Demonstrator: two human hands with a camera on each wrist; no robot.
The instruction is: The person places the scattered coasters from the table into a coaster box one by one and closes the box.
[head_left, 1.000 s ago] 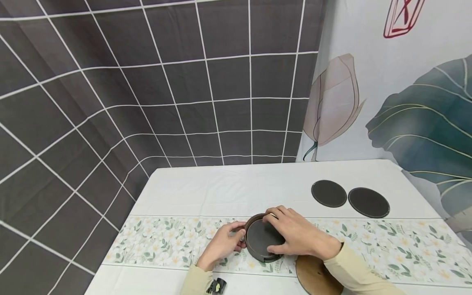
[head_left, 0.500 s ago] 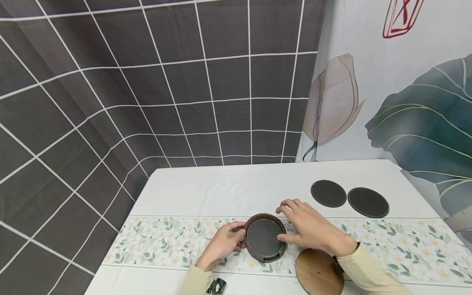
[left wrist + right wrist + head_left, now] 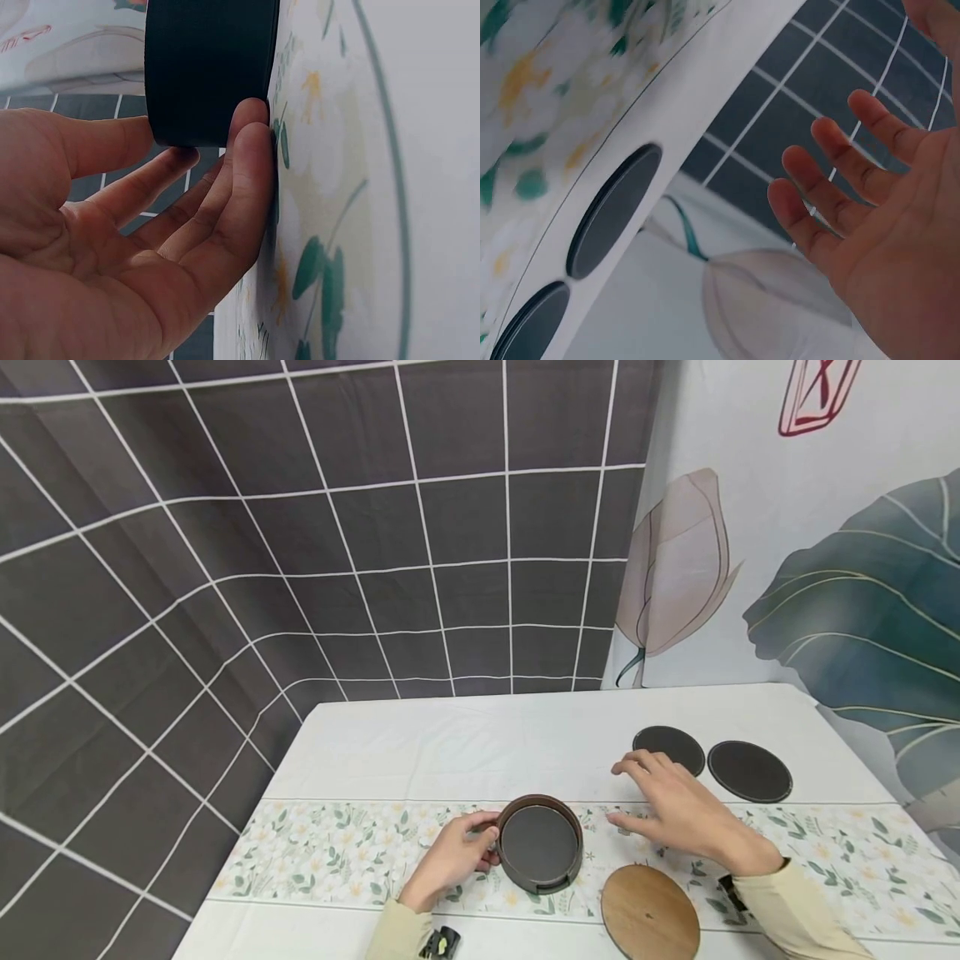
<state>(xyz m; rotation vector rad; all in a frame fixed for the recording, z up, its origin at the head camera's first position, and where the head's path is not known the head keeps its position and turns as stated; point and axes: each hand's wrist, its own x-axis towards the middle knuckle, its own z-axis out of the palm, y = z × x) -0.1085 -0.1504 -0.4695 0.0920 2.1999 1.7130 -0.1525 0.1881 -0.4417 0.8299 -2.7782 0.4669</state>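
Observation:
A round, dark-brown coaster holder (image 3: 576,852) with a notch in its near wall stands on the floral strip. A flat black round coaster (image 3: 538,843) lies inside it. My left hand (image 3: 452,857) rests at the holder's left side, thumb near the rim and fingertips against the outer wall, as the left wrist view shows. My right hand (image 3: 686,806) hovers over the table right of the holder, fingers spread and holding nothing. Two more black coasters lie flat beyond it: a left one (image 3: 663,742), partly covered by the hand, and a right one (image 3: 750,772).
A round brown wooden disc (image 3: 649,912) lies near the front edge, below my right hand. The white table (image 3: 450,743) ends at a dark tiled-pattern curtain (image 3: 465,593) behind. A small black object (image 3: 442,942) sits by my left sleeve.
My right hand has come out of the coaster holder and moved right, toward the two black coasters, with its fingers spread. My left hand has stayed at the holder.

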